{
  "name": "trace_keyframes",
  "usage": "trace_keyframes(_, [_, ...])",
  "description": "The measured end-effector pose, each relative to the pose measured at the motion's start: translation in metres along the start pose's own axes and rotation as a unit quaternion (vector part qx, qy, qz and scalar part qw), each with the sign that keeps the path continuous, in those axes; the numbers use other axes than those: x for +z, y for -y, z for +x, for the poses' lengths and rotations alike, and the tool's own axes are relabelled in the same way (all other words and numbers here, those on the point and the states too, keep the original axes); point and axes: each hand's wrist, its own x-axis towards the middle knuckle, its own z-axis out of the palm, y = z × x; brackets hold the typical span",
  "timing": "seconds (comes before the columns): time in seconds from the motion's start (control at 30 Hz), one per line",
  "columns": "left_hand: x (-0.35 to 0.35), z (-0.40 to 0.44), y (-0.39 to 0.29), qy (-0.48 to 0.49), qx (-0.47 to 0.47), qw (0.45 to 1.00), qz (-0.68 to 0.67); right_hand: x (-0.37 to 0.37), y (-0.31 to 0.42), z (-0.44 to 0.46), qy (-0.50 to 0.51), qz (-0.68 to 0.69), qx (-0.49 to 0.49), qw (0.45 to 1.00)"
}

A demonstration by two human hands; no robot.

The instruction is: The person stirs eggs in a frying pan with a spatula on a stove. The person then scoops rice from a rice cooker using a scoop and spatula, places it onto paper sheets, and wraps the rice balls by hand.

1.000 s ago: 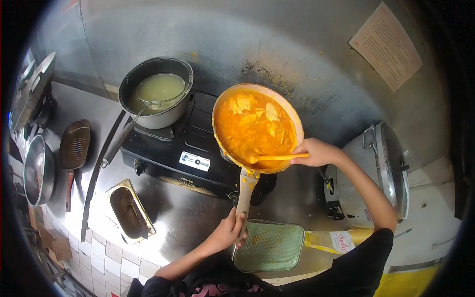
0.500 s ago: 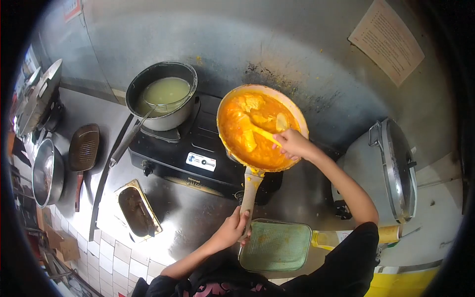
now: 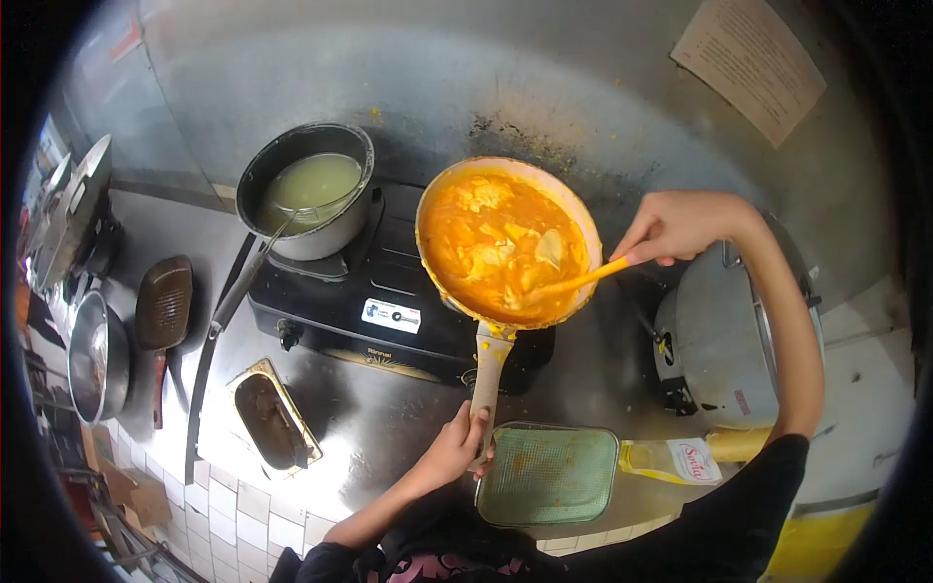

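Observation:
An orange sauce with pale lumps and a leaf (image 3: 550, 247) fills the frying pan (image 3: 589, 216) on the right side of the black gas stove (image 3: 408, 352). My left hand (image 3: 457, 445) is closed round the end of the pan's pale handle. With bent fingers, my right hand (image 3: 680, 228) grips the end of a yellow spatula (image 3: 595, 275) beyond the pan's right rim. The spatula slants down to the left, its head sunk in the sauce and hidden.
On the left burner stands a pot (image 3: 335, 231) of pale liquid with a strainer (image 3: 243, 282) resting in it. A green basket (image 3: 549, 476), an oil bottle (image 3: 671, 461) and a metal container (image 3: 267, 418) lie in front. A large lidded pot (image 3: 719, 350) stands at right, a grill pan (image 3: 163, 303) at left.
My right hand has moved right and up, out past the pan's rim, drawing the spatula to the pan's lower right. My left hand keeps its hold on the handle.

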Motion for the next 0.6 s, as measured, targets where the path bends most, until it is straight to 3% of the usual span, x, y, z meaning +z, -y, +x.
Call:
trace_keyframes(0.03, [0.000, 0.000, 0.000, -0.005, -0.001, 1.000, 0.001, 0.001, 0.006, 0.003, 0.045, -0.042, 0.003, 0.998])
trace_keyframes(0.17, [0.000, 0.001, 0.004, 0.005, -0.015, 0.999, -0.028, 0.021, 0.013, 0.033, 0.071, -0.081, -0.030, 0.994])
trace_keyframes(0.23, [0.000, 0.003, 0.004, 0.005, -0.005, 1.000, -0.018, 0.049, 0.007, 0.058, 0.042, -0.103, -0.096, 0.989])
trace_keyframes(0.3, [0.001, 0.001, -0.004, -0.001, 0.002, 1.000, 0.007, 0.092, 0.006, 0.080, -0.114, -0.178, -0.236, 0.948])
trace_keyframes(0.37, [0.000, 0.001, -0.005, -0.006, 0.005, 0.999, 0.032, 0.119, 0.011, 0.093, -0.192, -0.077, -0.253, 0.945])
trace_keyframes(0.43, [-0.002, 0.003, 0.000, -0.015, -0.010, 0.996, 0.082, 0.119, 0.020, 0.089, -0.186, -0.049, -0.234, 0.953])
trace_keyframes(0.6, [-0.002, 0.001, -0.004, 0.005, -0.036, 0.998, 0.047, 0.127, 0.013, 0.113, -0.282, 0.071, -0.230, 0.929])
